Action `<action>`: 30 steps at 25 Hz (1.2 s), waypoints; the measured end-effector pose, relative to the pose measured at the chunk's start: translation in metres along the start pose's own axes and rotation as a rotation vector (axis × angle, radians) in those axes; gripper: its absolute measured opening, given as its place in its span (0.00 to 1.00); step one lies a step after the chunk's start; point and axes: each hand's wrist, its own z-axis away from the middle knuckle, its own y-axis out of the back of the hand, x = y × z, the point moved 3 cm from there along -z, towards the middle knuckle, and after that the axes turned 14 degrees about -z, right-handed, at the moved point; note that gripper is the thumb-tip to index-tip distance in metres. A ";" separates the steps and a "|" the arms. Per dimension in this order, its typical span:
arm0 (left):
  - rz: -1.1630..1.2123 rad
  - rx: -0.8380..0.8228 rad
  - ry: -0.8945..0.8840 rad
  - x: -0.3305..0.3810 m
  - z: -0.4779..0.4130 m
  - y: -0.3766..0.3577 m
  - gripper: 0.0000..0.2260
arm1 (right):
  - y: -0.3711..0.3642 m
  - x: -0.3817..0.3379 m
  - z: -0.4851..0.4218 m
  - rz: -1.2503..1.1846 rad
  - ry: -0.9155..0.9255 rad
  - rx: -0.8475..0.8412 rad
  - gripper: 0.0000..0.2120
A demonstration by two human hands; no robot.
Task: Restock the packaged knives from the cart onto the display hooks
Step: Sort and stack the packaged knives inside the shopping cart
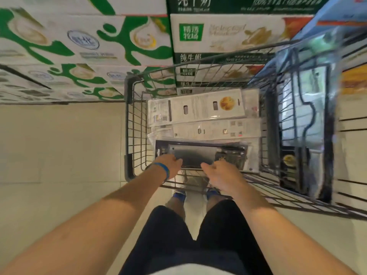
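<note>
Head view: one wire cart (128, 135) is seen, with four knife packs counted. Two pale packs (198, 109) are laid flat at the far end, one dark pack (198, 155) lies nearest, and one blurred pack (305, 135) is stood at the right side. The dark pack's near edge is gripped by both hands: left hand (171, 165), right hand (219, 172). One blue wristband (164, 169) is worn.

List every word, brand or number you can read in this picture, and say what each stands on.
"纯牛奶": green band on the milk carton behind the shopping cart.
"精选牧场": green square on that carton.
"舒化": oval badge on the green-and-white carton, slightly blurred.
Too small to read: print on the white knife packages and the dark knife package.
Too blurred: pale lettering beside the green square.
</note>
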 end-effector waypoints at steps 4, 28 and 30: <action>-0.236 0.175 -0.023 -0.005 -0.055 0.003 0.28 | -0.003 0.003 -0.049 -0.183 -0.042 0.058 0.23; -0.280 0.192 -0.134 -0.038 -0.007 0.008 0.23 | 0.045 -0.057 -0.170 -1.323 -0.270 0.318 0.08; -0.165 0.287 -0.160 -0.029 0.006 0.020 0.22 | 0.049 -0.064 -0.149 -1.262 -0.205 0.401 0.09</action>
